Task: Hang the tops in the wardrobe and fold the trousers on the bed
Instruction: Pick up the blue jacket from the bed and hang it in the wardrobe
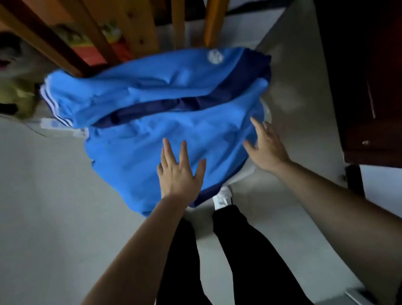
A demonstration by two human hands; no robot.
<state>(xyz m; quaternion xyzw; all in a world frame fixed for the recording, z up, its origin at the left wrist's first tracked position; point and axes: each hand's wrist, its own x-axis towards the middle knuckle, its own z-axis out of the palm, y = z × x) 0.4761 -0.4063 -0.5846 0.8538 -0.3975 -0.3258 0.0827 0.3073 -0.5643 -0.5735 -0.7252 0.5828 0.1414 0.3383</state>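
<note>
Head view: left hand (179, 175), right hand (269, 148) splayed at slick blue top (159, 90).

A: Where does the head camera look from?
B: From the person's head, facing steeply down at the floor (20, 205); the legs (237, 264) enter at 6 o'clock.
A: How near?
B: Close. The left hand (178, 174) and right hand (268, 147) are at the garment (159, 93), just above centre. Posts (87, 25) fan out at 12, with a cabinet (378, 73) at 3.
</note>
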